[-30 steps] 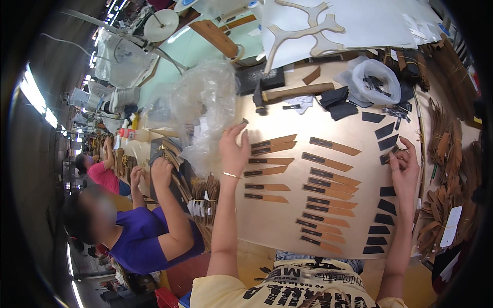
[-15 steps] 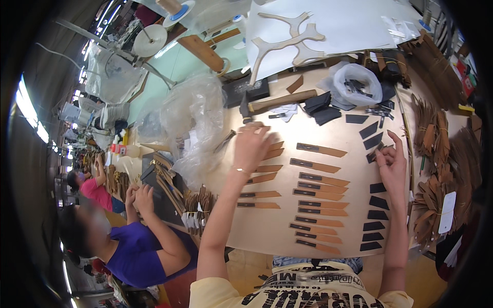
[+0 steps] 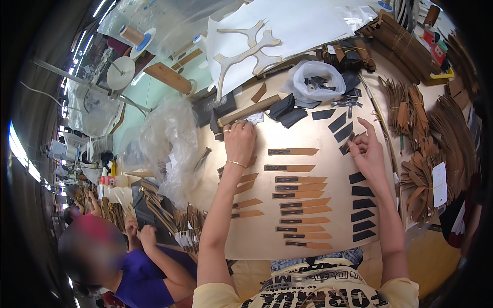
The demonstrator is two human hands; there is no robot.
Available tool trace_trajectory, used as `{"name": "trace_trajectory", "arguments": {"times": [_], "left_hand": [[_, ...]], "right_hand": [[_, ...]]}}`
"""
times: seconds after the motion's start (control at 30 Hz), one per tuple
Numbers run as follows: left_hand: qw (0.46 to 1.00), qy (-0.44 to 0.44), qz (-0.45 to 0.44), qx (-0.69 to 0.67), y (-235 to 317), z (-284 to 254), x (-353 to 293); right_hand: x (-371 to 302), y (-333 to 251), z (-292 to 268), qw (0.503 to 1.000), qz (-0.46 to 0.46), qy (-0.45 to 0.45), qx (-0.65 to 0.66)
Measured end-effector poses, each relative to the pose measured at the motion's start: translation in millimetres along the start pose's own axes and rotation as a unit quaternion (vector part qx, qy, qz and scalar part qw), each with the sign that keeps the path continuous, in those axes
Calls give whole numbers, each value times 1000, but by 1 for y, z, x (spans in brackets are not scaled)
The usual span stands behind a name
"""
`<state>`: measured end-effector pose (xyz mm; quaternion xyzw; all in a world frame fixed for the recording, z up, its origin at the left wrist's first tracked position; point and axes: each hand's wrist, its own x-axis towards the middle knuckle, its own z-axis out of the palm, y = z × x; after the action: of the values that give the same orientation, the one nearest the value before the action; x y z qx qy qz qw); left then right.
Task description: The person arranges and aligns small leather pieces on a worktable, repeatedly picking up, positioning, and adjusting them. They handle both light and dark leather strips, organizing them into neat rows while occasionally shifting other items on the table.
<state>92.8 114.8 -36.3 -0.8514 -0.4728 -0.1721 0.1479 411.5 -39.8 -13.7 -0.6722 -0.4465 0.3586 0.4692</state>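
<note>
My left hand is bent downward with its fingers together beside the hammer and small white papers. Whatever lies under those fingertips is hidden. With thumb and fingers pinched, my right hand holds a black slanted piece at the right of the table, its index finger raised. Between my arms lies a column of brown strips with dark labelled ends. More brown strips lie partly behind my left forearm. Black slanted pieces form a column beside my right forearm.
A bag of black scraps stands at the back, near a black stack. Crumpled clear plastic lies left. Brown bundles line the right. A co-worker in purple sits at the left.
The whole view has shifted, with table contents now lower and further left. My left hand has moved from over the strips toward the hammer handle and white papers. The right still pinches the black piece.
</note>
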Motion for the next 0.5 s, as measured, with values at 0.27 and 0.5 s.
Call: {"name": "trace_trajectory", "arguments": {"times": [0.27,0.5], "left_hand": [[998,-11,-14,-66,4,-13,2],[991,-63,99,69,9,5,26]], "right_hand": [[1,0,-4,999,-18,-4,-29],[1,2,-3,1000,-18,-6,-7]]}}
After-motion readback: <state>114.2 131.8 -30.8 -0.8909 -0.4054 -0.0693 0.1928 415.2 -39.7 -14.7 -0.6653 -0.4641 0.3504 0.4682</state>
